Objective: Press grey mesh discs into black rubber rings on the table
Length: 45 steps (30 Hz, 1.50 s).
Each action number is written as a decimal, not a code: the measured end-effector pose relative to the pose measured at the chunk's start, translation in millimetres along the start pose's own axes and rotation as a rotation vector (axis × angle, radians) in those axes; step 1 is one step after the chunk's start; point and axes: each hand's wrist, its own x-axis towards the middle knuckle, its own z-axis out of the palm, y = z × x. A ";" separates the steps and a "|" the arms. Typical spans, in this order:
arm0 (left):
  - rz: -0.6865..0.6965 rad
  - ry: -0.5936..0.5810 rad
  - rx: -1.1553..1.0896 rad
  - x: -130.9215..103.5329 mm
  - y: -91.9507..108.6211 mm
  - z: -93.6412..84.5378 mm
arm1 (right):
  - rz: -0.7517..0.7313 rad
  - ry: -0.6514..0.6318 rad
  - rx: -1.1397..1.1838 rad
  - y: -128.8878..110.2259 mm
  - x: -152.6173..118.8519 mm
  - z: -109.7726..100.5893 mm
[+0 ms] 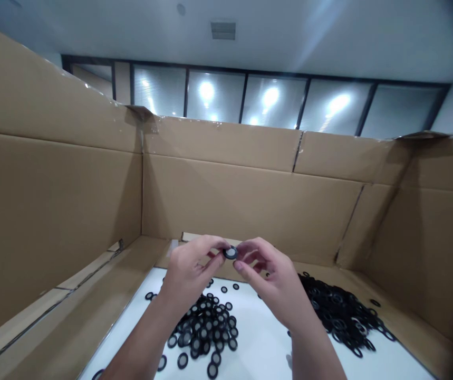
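Observation:
Between my two hands, in the upper middle of the white board, is a small round black ring with a pale grey centre [230, 253]. My left hand [192, 264] pinches its left side between thumb and fingertips. On the opposite side, my right hand [269, 272] has thumb and fingers closed on the ring's right edge. Below my left hand lies a heap of similar pale-centred rings [206, 327], with several scattered around it. To the right of my right forearm is a larger pile of black rings [339, 311], many of them with open centres.
The white board [258, 343] lies inside a large cardboard box, with its back wall [226, 195] and left wall [52, 211] rising high around my hands. A cardboard ledge [60, 290] runs along the left. One loose ring [375, 303] lies by the right wall.

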 end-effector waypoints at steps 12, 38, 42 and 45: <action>0.044 -0.108 0.057 2.4 6.5 0.0 | -0.220 0.141 -0.314 11.4 -0.8 4.6; -0.496 -0.305 -0.459 7.2 13.8 -11.2 | -0.159 -0.004 -0.167 3.3 -2.9 -1.8; -0.546 -0.346 -0.513 7.8 11.6 -10.4 | -0.178 -0.093 -0.139 2.8 -3.5 -3.3; -0.567 -0.347 -0.537 7.1 8.7 -10.4 | -0.180 -0.088 -0.133 1.7 -3.9 -2.9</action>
